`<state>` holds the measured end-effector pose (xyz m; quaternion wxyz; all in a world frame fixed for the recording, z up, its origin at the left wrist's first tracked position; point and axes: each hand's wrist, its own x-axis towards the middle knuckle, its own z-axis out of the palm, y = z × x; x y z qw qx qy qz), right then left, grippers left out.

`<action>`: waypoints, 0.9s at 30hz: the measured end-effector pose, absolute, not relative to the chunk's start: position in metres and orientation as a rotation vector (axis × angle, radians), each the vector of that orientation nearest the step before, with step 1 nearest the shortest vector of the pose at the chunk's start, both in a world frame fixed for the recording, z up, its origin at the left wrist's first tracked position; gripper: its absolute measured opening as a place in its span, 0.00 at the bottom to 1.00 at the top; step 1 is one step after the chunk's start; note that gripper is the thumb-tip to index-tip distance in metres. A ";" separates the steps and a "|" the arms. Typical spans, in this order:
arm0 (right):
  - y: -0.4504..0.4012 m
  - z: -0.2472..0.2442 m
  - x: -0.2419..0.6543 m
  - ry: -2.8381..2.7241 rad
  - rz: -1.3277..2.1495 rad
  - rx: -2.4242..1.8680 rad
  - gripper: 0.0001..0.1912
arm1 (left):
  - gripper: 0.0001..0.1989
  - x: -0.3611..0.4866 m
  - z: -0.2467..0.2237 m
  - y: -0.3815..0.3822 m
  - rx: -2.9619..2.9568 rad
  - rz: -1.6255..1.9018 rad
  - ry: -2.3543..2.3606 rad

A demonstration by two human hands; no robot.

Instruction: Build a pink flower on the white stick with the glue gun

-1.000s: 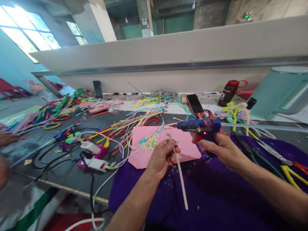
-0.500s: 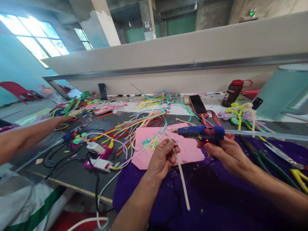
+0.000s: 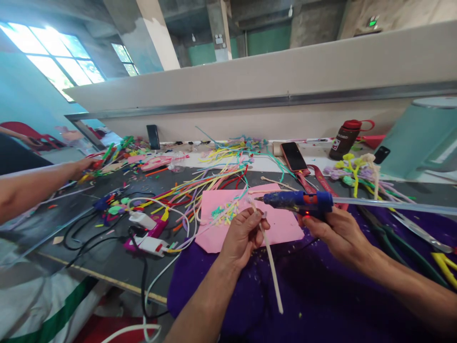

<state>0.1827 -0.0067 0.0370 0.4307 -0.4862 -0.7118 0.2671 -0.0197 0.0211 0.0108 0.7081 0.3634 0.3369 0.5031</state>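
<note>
My left hand [image 3: 246, 233] pinches a cream pipe cleaner [image 3: 273, 271] whose long end hangs down over the purple cloth [image 3: 321, 300]. Its upper end, above my fingertips, is too small to make out clearly. A blue hot glue gun [image 3: 298, 200] is gripped in my right hand [image 3: 342, 233], its nozzle pointing left, close above that upper end. A clear glue stick [image 3: 392, 204] juts from the gun's back, and a small red light glows near the grip. Beneath both hands lies a pink sheet [image 3: 285, 228] with small teal and yellow snippets [image 3: 224, 210] on it.
Loose pipe cleaners [image 3: 214, 183] spread behind the sheet. Power strips with plugs and cables [image 3: 153, 233] lie left. Pliers [image 3: 385, 233] and scissors [image 3: 421, 231] rest right. A phone [image 3: 293, 157], a bottle [image 3: 347, 138] and a teal jug [image 3: 417, 138] stand farther back. A co-worker's arm [image 3: 39, 190] reaches in.
My hands and the glue gun stay nearly in place, with the nozzle shifted very slightly. At left, the co-worker's arm has moved up and left, and another person's arm has appeared behind.
</note>
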 end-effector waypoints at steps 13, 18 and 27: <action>-0.005 0.039 0.180 -1.953 0.454 -1.235 0.10 | 0.13 -0.019 0.012 0.020 0.824 1.099 0.764; -0.005 0.041 0.180 -1.941 0.457 -1.231 0.08 | 0.13 -0.018 0.011 0.019 0.824 1.075 0.786; -0.005 0.038 0.179 -1.991 0.409 -1.305 0.13 | 0.14 -0.019 0.012 0.020 0.815 1.068 0.801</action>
